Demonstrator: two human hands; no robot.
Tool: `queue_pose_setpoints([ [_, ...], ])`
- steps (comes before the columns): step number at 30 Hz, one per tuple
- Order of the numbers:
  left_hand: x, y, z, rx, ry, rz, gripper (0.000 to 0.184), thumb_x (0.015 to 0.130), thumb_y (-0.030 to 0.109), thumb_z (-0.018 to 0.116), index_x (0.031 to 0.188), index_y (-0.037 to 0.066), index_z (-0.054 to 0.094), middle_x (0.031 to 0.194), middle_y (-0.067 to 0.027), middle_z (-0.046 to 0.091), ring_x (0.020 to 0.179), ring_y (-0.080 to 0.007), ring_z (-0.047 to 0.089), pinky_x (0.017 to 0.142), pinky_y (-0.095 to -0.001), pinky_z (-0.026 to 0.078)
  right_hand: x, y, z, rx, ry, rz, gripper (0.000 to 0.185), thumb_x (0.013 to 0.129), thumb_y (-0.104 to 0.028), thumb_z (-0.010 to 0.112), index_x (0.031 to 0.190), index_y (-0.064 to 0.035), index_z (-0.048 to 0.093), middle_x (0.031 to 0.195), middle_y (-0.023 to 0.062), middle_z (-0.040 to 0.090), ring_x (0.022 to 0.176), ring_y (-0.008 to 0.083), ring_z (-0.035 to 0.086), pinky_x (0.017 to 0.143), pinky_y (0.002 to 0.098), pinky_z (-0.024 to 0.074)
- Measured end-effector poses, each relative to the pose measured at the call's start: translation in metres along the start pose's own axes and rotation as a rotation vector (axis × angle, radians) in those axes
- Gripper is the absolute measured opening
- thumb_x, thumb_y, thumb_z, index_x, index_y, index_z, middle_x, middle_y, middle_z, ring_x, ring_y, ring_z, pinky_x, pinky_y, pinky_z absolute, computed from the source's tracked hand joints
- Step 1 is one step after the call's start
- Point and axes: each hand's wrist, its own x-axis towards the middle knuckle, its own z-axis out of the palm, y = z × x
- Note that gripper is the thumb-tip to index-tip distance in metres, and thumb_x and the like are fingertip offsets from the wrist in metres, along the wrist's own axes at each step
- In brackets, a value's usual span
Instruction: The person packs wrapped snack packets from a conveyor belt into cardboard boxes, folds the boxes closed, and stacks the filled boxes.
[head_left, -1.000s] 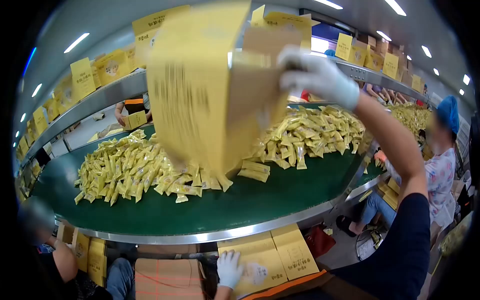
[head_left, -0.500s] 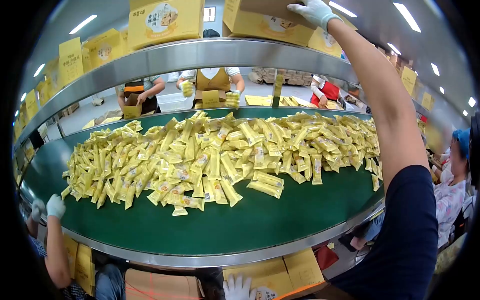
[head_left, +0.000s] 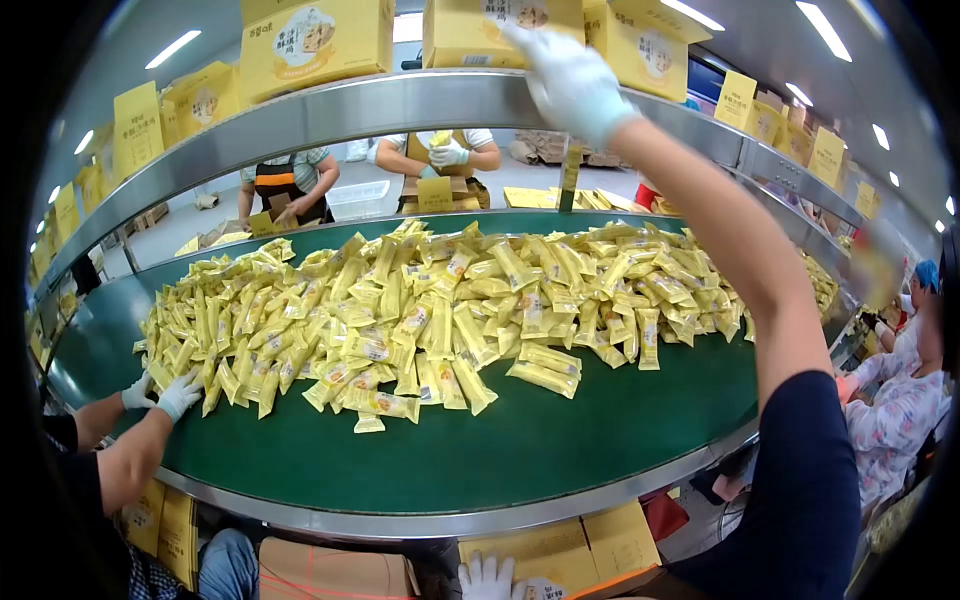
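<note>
My right hand [head_left: 575,88], in a white glove and slightly blurred, is raised to the metal shelf, fingers stretched toward a yellow printed carton [head_left: 470,35]. Whether the fingertips touch that carton I cannot tell. Low in the view my left hand [head_left: 488,580], also gloved, lies with spread fingers beside an open yellow carton [head_left: 545,552]; its wrist is cut off by the frame. Between my hands a large heap of yellow wrapped snack packs [head_left: 430,310] covers much of the green table [head_left: 440,460].
More yellow cartons [head_left: 315,45] line the metal shelf [head_left: 400,103] above the table. At the left, a co-worker's gloved hands [head_left: 178,395] reach the heap. Across the table another person [head_left: 440,160] holds packs. A brown carton [head_left: 325,570] stands below the table's front edge.
My right hand has come off the top of the shelf carton and moved left and down. That carton has shifted left. The co-worker's hands at left have moved onto the heap's edge.
</note>
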Motion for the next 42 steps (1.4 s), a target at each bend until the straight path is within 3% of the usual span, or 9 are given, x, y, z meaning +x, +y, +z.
queue_pose_setpoints([
  [2, -0.003, -0.001, 0.002, -0.023, -0.002, -0.046, 0.07, 0.084, 0.05, 0.063, 0.143, 0.017, 0.047, 0.151, -0.0213, 0.038, 0.138, -0.0419, 0.036, 0.11, -0.0582, 0.031, -0.056, -0.034, -0.048, 0.206, 0.056, -0.193, 0.036, 0.081, -0.006, 0.061, 0.116, -0.0102, 0.059, 0.1, 0.0114, 0.065, 0.09, 0.0308, 0.063, 0.079, 0.044, 0.0504],
  [7, 0.006, 0.001, -0.018, -0.258, 0.136, -0.255, 0.076, 0.081, 0.047, 0.07, 0.143, 0.012, 0.046, 0.141, -0.0258, 0.047, 0.129, -0.0425, 0.046, 0.105, -0.0519, 0.04, -0.259, -0.128, -0.195, 0.797, -1.034, -0.137, 0.029, 0.082, -0.022, 0.061, 0.109, -0.0117, 0.066, 0.094, 0.0125, 0.068, 0.081, 0.0331, 0.067, 0.071, 0.0457, 0.0535],
  [11, 0.019, 0.021, -0.088, -0.481, 0.07, -0.437, 0.076, 0.083, 0.044, 0.068, 0.146, 0.011, 0.043, 0.141, -0.024, 0.049, 0.126, -0.0425, 0.048, 0.105, -0.0495, 0.04, -0.523, -0.193, -0.273, 0.762, -0.947, 0.685, 0.033, 0.09, -0.031, 0.06, 0.112, -0.0075, 0.068, 0.113, 0.0167, 0.066, 0.109, 0.0352, 0.061, 0.093, 0.0425, 0.0491],
  [13, 0.029, 0.015, -0.08, -0.525, 0.079, -0.607, 0.061, 0.079, 0.037, 0.07, 0.131, 0.009, 0.056, 0.13, -0.0209, 0.054, 0.116, -0.0366, 0.055, 0.095, -0.0454, 0.046, -0.561, -0.227, -0.293, 0.525, -1.226, 1.366, 0.071, 0.085, -0.053, 0.061, 0.136, -0.0045, 0.05, 0.126, 0.0254, 0.059, 0.12, 0.0406, 0.056, 0.102, 0.043, 0.044],
  [19, 0.029, 0.001, -0.094, -1.35, 0.022, -0.504, 0.037, 0.088, 0.007, 0.066, 0.122, -0.004, 0.058, 0.108, -0.0072, 0.067, 0.094, -0.0145, 0.062, 0.084, -0.0278, 0.05, -0.604, -0.232, -0.321, 1.178, -0.849, 1.85, 0.077, 0.085, -0.037, 0.071, 0.145, -0.0029, 0.037, 0.133, 0.0245, 0.055, 0.122, 0.0372, 0.055, 0.103, 0.0423, 0.0432],
  [23, 0.031, 0.028, -0.196, -1.579, 0.079, -0.326, 0.032, 0.091, 0.007, 0.061, 0.122, -0.004, 0.058, 0.116, -0.0091, 0.065, 0.102, -0.0161, 0.061, 0.09, -0.0317, 0.049, -0.434, -0.164, -0.352, 0.35, -0.398, 0.856, 0.075, 0.07, -0.021, 0.077, 0.136, -0.0024, 0.047, 0.139, 0.0217, 0.047, 0.129, 0.0402, 0.045, 0.109, 0.052, 0.0353],
  [27, 0.046, 0.012, -0.226, -1.394, -0.036, -0.317, 0.038, 0.089, 0.005, 0.054, 0.125, -0.004, 0.055, 0.12, -0.0101, 0.063, 0.107, -0.0195, 0.06, 0.096, -0.0338, 0.047, -0.365, -0.147, -0.341, 0.419, -0.689, 0.401, 0.063, 0.071, -0.018, 0.075, 0.128, -0.0042, 0.052, 0.134, 0.017, 0.05, 0.127, 0.0377, 0.047, 0.108, 0.0541, 0.0333],
  [37, 0.049, 0.041, -0.214, -1.442, 0.162, -0.296, 0.037, 0.095, 0.009, 0.055, 0.13, -0.003, 0.051, 0.122, -0.01, 0.062, 0.109, -0.0174, 0.059, 0.098, -0.0317, 0.044, -0.394, -0.157, -0.331, 0.414, -0.438, 0.361, 0.041, 0.074, -0.005, 0.069, 0.113, -0.0023, 0.059, 0.116, 0.0128, 0.059, 0.111, 0.0325, 0.057, 0.102, 0.0495, 0.043],
  [42, 0.05, 0.043, -0.21, -1.443, 0.148, -0.299, 0.044, 0.095, 0.014, 0.056, 0.135, -0.002, 0.047, 0.129, -0.0107, 0.058, 0.114, -0.0184, 0.056, 0.1, -0.0326, 0.043, -0.396, -0.15, -0.313, 0.534, -0.363, 0.452, 0.016, 0.082, -0.018, 0.069, 0.085, -0.0121, 0.055, 0.073, 0.0053, 0.051, 0.071, 0.0273, 0.053, 0.066, 0.0407, 0.0405],
])
